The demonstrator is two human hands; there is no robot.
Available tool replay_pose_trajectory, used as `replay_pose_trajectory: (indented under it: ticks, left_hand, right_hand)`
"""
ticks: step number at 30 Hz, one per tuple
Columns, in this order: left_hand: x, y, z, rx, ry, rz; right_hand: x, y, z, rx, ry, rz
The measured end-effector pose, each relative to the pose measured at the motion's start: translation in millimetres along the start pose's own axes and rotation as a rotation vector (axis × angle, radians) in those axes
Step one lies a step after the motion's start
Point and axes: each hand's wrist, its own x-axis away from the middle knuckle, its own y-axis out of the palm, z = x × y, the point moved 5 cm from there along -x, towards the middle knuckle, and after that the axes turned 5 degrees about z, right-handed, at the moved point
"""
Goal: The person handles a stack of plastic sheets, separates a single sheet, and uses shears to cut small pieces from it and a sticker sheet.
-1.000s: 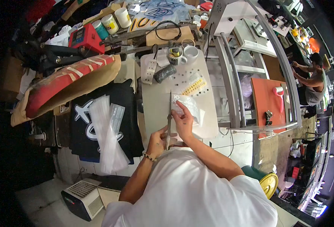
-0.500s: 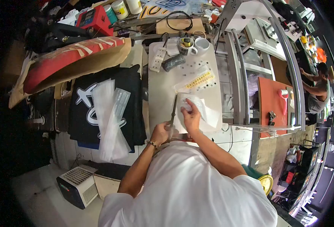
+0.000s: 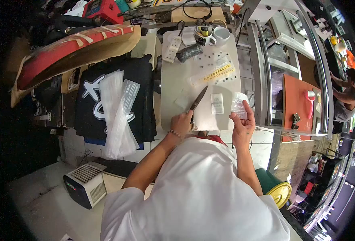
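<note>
My left hand (image 3: 182, 123) is wrapped round the handle of dark-bladed scissors (image 3: 198, 99), which point up and away over the pale board (image 3: 171, 88). Between thumb and finger, my right hand (image 3: 242, 124) pinches a small printed film piece (image 3: 239, 105) at the board's right edge. A second small printed piece (image 3: 217, 103) lies flat on the board between the hands. Beyond them rests a clear strip with yellow and black "CHIROPRACTIC" lettering (image 3: 217, 73), with dark dots around it.
A white mug (image 3: 221, 36), a black wrapped roll (image 3: 189, 52) and a power strip (image 3: 172, 50) occupy the board's far end. Long film strips (image 3: 119, 116) lie on black fabric (image 3: 89, 132) at left. A metal frame (image 3: 265, 80) stands right; beyond it is another person (image 3: 348, 96).
My hands have moved apart, the right one going right with the small film piece. The scissors now point up to the right. A small printed piece now shows flat on the board.
</note>
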Motion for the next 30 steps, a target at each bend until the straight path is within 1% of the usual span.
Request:
replay_pose_trajectory:
  ticks: [1,3,4,6,7,8,9,10,12,13,15,16,18,20,21,22,23,25,26,27,29,30]
  left_hand:
    - [-2,4,2,-0.007,0.001,-0.008]
    - [-6,5,9,-0.023,0.012,0.113]
    - [-8,7,12,-0.028,0.012,0.107]
    - [-14,11,11,0.02,-0.065,0.02]
    - [-16,14,4,0.016,-0.065,0.019]
    - [-18,21,-4,0.095,0.026,-0.057]
    - [-21,17,1,0.175,0.116,-0.134]
    - [-24,13,5,0.174,0.115,-0.137]
    - [-30,-5,-4,0.081,-0.179,0.046]
    - [-32,-5,-7,0.078,-0.189,0.045]
    - [-35,-26,-13,-0.03,-0.13,0.518]
    - [-36,-18,-21,-0.029,-0.138,0.515]
    - [-34,-4,-39,-0.058,-0.138,0.584]
    - [-34,4,-59,-0.032,-0.148,0.566]
    - [-30,5,-59,-0.008,-0.149,0.551]
    - [-23,0,-54,-0.018,-0.136,0.614]
    - [-19,2,-54,-0.019,-0.145,0.614]
    - [-8,9,-71,0.242,-0.318,0.609]
    - [4,7,-69,0.141,-0.278,0.616]
    - [17,11,-70,0.14,-0.279,0.616]
    - [50,31,-83,0.362,-0.536,0.584]
    - [68,31,-77,0.391,-0.571,0.601]
  right_hand:
    - [2,0,0,0.014,0.012,-0.026]
    - [4,-1,-1,0.042,0.032,-0.079]
    - [5,-3,-1,0.038,0.036,-0.075]
    - [3,-2,1,0.003,0.076,-0.123]
    - [2,-3,1,-0.001,0.078,-0.121]
    - [0,-4,1,-0.005,0.081,-0.115]
    - [-2,-6,0,-0.008,0.085,-0.109]
    - [-5,-9,-1,-0.01,0.088,-0.106]
    - [-10,-12,-3,0.013,0.073,-0.138]
    - [-12,-14,-4,0.011,0.081,-0.144]
    - [-16,-13,-8,-0.022,0.103,-0.202]
    - [-18,-14,-9,0.012,0.096,-0.205]
    - [-22,-17,-8,0.017,0.123,-0.217]
    - [-26,-19,-9,0.043,0.147,-0.211]
    - [-27,-22,-10,0.047,0.158,-0.214]
    - [-30,-24,-9,0.029,0.182,-0.233]
    - [-33,-27,-9,0.01,0.203,-0.253]
    - [-38,-36,-1,-0.008,0.227,-0.27]
    - [-41,-42,4,0.0,0.228,-0.25]
    - [-45,-46,6,0.007,0.227,-0.228]
    - [-47,-50,1,0.061,0.206,-0.248]
    - [-48,-52,-2,0.114,0.183,-0.271]
